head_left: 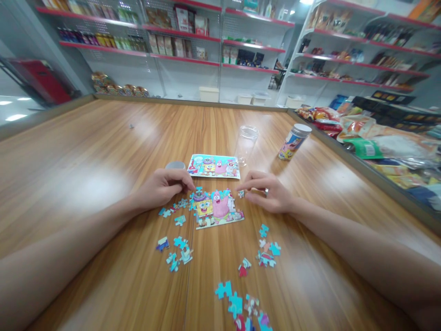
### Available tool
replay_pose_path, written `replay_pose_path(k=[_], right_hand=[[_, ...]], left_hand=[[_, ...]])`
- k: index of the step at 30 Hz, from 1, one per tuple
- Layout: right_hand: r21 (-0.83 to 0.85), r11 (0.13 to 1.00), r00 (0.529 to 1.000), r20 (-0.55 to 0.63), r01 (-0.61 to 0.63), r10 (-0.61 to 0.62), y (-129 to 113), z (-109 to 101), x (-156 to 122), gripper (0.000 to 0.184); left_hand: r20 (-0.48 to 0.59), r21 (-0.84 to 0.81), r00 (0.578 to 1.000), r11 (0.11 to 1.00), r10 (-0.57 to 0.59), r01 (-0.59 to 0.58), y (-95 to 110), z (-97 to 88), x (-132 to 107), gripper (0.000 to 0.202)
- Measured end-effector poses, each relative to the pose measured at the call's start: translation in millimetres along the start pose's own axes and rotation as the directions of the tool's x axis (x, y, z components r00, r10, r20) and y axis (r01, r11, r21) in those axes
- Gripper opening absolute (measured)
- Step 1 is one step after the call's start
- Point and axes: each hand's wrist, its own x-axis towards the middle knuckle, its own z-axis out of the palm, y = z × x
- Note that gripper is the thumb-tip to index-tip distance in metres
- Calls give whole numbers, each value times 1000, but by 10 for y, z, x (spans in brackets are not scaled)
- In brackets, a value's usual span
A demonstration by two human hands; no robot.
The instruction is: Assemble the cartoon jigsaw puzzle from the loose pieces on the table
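Note:
A partly joined jigsaw puzzle point(220, 207) lies on the table between my hands, showing a yellow square character and a pink star character. My left hand point(168, 186) rests at its upper left corner, fingers curled and closed; whatever the fingertips hold is hidden. A blue puzzle piece point(199, 189) sits just beside those fingertips. On the right side, my right hand point(270, 191) has thumb and index finger closed around a small puzzle piece point(241, 194), close to the puzzle's right edge. Just beyond the puzzle lies a reference picture card point(214, 166) with the same characters.
Loose pieces lie in groups at left point(179, 219), lower left point(186, 255), right point(274, 248) and front point(235, 304). Beyond my hands are a clear lid point(175, 165), a clear plastic jar point(247, 142) and a printed canister point(292, 142). Packaged goods point(365, 133) line the right edge.

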Motion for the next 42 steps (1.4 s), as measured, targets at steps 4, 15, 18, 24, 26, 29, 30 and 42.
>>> replay_pose_path(k=[4, 15, 18, 24, 26, 29, 30, 42], right_hand=[[279, 863, 856, -194, -421, 480, 200, -197, 33, 26], [219, 599, 633, 381, -770, 674, 251, -462, 27, 46], [182, 716, 713, 414, -674, 566, 148, -374, 19, 58], [41, 816, 743, 444, -576, 502, 102, -260, -13, 41], [98, 779, 713, 486, -620, 506, 117, -276, -22, 38], [137, 727, 637, 607, -673, 475, 100, -311, -23, 31], [126, 720, 606, 647, -683, 462, 77, -318, -20, 29], [344, 835, 823, 530, -429, 204, -165, -75, -95, 29]], left_hand=[[58, 26, 997, 998, 59, -60, 3, -3, 6, 24], [158, 98, 983, 990, 89, -106, 8, 11, 12, 21], [121, 63, 991, 996, 54, -62, -4, 16, 21, 19], [-115, -105, 985, 987, -130, 118, -15, 40, 24, 16], [-113, -163, 974, 971, -195, 176, 2, 62, 15, 21], [-53, -188, 951, 938, -304, 290, 46, 94, -5, 26], [-37, -190, 944, 929, -329, 316, 62, 101, -11, 27], [29, -46, 988, 987, -151, 152, 134, 64, -41, 18]])
